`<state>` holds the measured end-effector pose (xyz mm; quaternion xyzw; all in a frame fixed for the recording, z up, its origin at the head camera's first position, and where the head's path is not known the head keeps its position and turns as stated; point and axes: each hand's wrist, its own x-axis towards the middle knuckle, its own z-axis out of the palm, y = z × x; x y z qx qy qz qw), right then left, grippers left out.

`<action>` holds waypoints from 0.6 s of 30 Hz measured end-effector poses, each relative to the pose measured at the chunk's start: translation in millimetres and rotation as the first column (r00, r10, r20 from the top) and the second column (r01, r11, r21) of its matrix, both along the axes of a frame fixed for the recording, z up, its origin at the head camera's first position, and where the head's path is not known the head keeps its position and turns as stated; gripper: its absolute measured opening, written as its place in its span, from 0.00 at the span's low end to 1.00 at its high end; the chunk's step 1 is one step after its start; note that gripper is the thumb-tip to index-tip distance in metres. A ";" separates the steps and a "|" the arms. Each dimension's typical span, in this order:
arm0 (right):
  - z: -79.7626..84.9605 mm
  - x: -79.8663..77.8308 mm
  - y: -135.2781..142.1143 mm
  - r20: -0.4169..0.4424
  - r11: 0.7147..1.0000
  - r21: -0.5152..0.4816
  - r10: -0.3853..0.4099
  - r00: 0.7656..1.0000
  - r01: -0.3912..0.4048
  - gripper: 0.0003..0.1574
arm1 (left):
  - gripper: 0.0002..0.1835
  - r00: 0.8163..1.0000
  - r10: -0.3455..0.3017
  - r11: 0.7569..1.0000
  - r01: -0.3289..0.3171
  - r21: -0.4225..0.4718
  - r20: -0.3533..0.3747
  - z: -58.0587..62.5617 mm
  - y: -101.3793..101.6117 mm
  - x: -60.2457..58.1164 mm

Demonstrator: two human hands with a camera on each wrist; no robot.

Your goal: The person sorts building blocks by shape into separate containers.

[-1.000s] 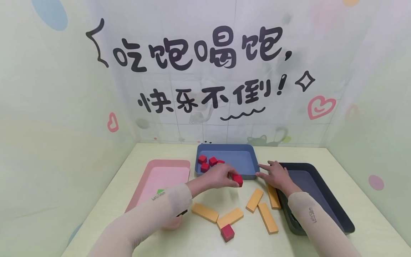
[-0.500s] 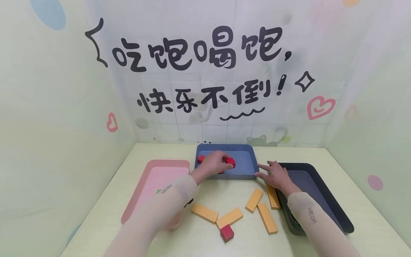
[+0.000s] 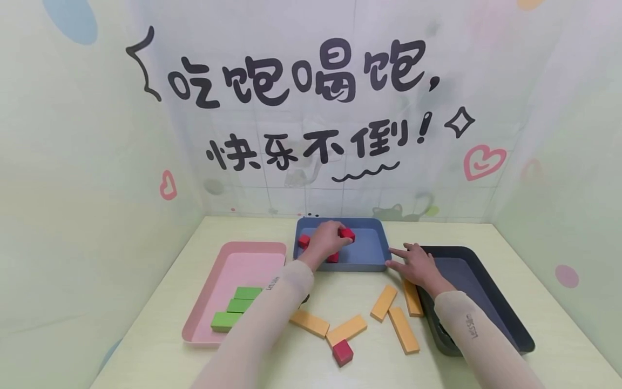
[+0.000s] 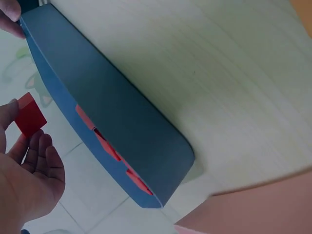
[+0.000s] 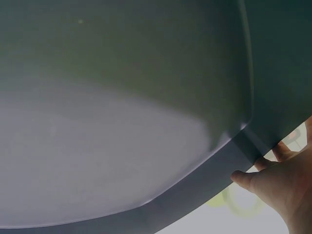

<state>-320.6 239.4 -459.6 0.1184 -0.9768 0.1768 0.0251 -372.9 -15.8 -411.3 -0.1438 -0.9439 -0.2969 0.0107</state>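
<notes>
My left hand (image 3: 326, 239) pinches a red cube (image 3: 347, 234) between thumb and fingertips, over the blue tray (image 3: 366, 267). In the left wrist view the held cube (image 4: 30, 116) shows beyond the tray's side wall (image 4: 105, 97). Other red cubes (image 3: 304, 241) lie in the tray's left part, some hidden behind my hand and wrist. With fingers extended, my right hand (image 3: 419, 265) reaches to the blue tray's right edge, fingertips at its rim. The left wrist view catches those fingers (image 4: 10, 19) at the tray's corner.
A pink tray (image 3: 194, 324) at left holds green blocks (image 3: 248, 292), partly covered by my left sleeve. At right stands a dark tray (image 3: 505, 308), under my right forearm. Several yellow blocks (image 3: 404, 330) and one red cube (image 3: 343, 353) lie on the table between.
My left hand has carried the red cube from in front of the blue tray to above its inside. The green blocks came into view as the sleeve shifted. My right hand stays put.
</notes>
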 end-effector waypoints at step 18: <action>1.8 -4.0 1.4 0.006 1.000 0.007 0.004 1.000 -0.004 0.36 | 0.26 0.998 0.040 0.992 -0.034 -0.125 0.043 -18.4 11.4 -3.8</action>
